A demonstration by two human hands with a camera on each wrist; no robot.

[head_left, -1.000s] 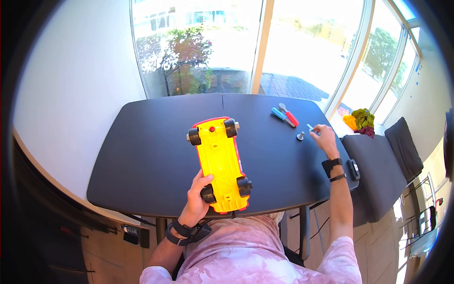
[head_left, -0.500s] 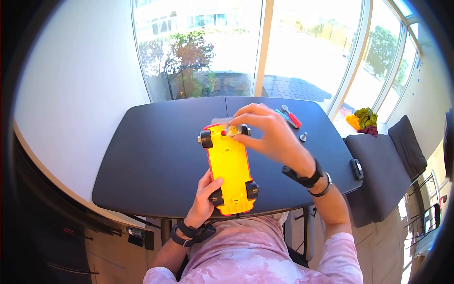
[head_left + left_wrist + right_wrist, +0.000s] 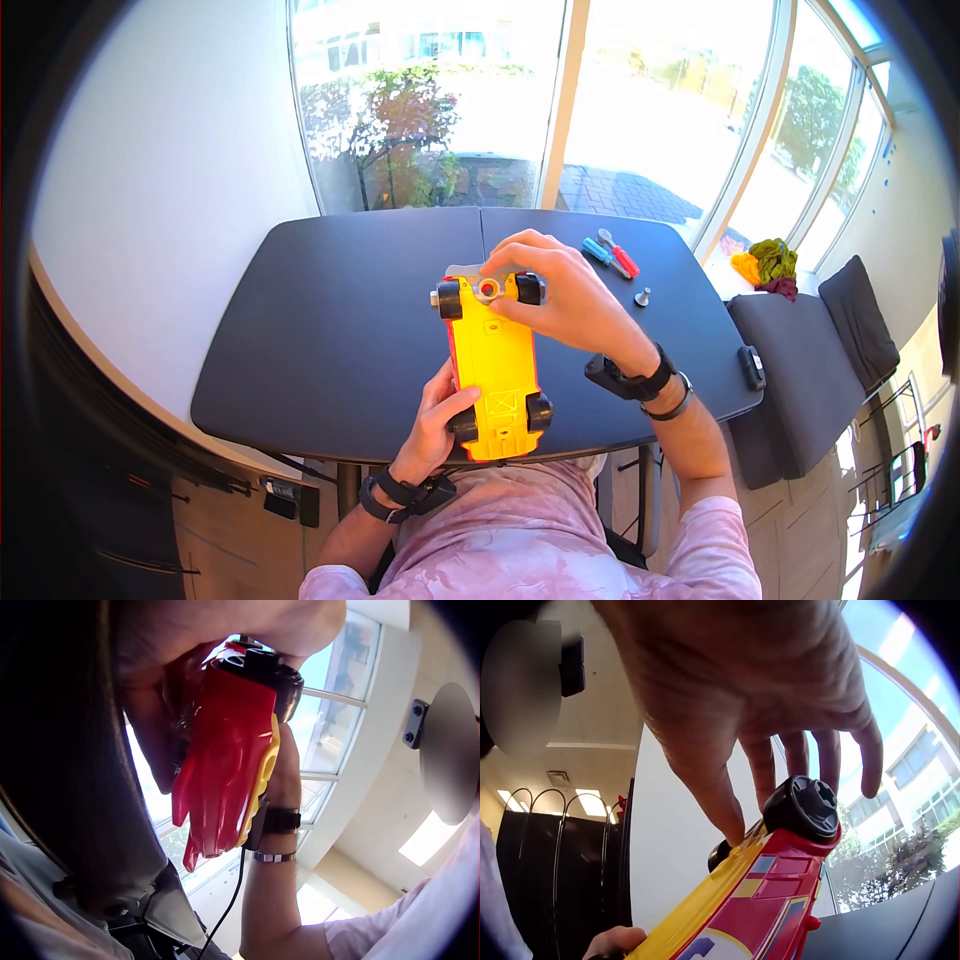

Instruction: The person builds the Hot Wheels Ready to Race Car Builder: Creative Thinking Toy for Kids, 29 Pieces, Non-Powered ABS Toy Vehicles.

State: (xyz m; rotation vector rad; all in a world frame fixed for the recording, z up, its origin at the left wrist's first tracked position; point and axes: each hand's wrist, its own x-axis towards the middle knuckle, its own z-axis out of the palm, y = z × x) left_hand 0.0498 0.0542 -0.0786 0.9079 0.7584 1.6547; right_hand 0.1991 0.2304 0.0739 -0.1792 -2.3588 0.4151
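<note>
A toy car [image 3: 495,365] is held up over the table's near side, its yellow underside facing me. My left hand [image 3: 435,420] grips its lower end near a black wheel, thumb lying on the yellow base. At the upper end, my right hand [image 3: 570,300] pinches a grey plastic piece [image 3: 462,271] with a round hole, thumb and forefinger at its side. This piece lies against the base between the two upper wheels. The car's red body [image 3: 232,750] shows in the left wrist view, and its decorated side [image 3: 769,900] in the right wrist view.
On the black table [image 3: 320,330], a blue-handled tool [image 3: 597,251] and a red-handled tool [image 3: 626,262] lie at the back right, with a small grey bolt-like part [image 3: 643,297] nearby. A black case [image 3: 752,367] sits at the right edge. Coloured cloths [image 3: 768,264] lie beyond.
My right hand has come from the table's right side, bringing the grey piece to the car's upper end. The car has shifted slightly right and down in view, still in my left hand.
</note>
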